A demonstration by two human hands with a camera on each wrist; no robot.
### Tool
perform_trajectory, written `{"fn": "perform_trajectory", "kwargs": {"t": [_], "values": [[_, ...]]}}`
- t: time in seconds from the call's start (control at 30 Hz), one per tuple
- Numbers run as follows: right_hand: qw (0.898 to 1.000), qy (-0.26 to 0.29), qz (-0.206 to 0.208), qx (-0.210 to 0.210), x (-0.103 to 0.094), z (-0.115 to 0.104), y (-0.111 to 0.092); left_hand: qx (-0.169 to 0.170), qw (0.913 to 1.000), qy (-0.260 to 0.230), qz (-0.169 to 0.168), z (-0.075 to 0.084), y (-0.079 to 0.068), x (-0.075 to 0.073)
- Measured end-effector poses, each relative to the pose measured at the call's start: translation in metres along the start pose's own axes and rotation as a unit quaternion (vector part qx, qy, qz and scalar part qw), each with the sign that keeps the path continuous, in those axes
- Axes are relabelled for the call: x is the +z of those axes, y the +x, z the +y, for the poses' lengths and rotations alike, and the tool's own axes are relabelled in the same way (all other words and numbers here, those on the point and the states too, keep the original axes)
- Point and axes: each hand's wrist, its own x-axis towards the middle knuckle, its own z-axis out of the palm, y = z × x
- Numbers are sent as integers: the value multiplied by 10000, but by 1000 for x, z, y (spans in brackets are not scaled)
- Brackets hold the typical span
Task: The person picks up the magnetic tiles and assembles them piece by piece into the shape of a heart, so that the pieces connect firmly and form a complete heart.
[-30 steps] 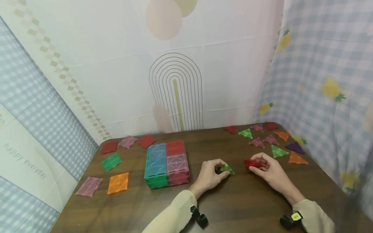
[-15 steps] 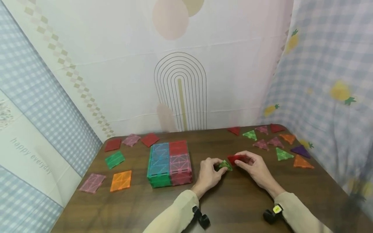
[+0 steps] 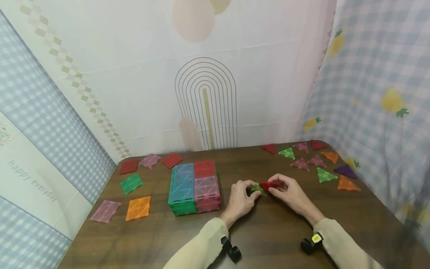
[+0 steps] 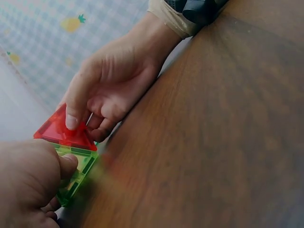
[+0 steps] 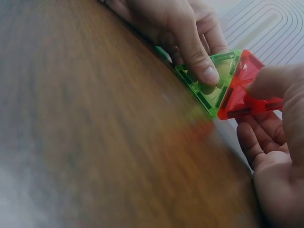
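In the head view my left hand (image 3: 241,198) pinches a green triangular magnetic tile (image 3: 259,189) between thumb and fingers. A red triangular magnetic tile (image 3: 268,186) is pinched the same way by my right hand (image 3: 291,194). The two tiles meet edge to edge and stand tilted just above the table. Seen from the left wrist, the red tile (image 4: 59,128) lies against the top edge of the green tile (image 4: 84,161). In the right wrist view the thumbs cover part of both faces, and some fingers are hidden behind the tiles.
A box-shaped block of blue, red, pink and green tiles (image 3: 183,186) stands left of my hands. Several loose square tiles, one orange (image 3: 138,208), lie at the left. Several triangular tiles, one purple (image 3: 346,171), lie at the back right. Patterned cloth (image 3: 144,74) hangs behind the table.
My right hand has moved left with the red tile, from apart to touching the green tile's edge. My left hand has stayed nearly in place, still pinching the green tile.
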Motion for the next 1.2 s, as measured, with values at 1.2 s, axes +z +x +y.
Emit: {"fn": "perform_trajectory", "kwargs": {"t": [1.2], "values": [[9343, -2868, 1996, 702, -195, 50, -96, 10, 9975, -97, -704, -8, -1, -13]]}}
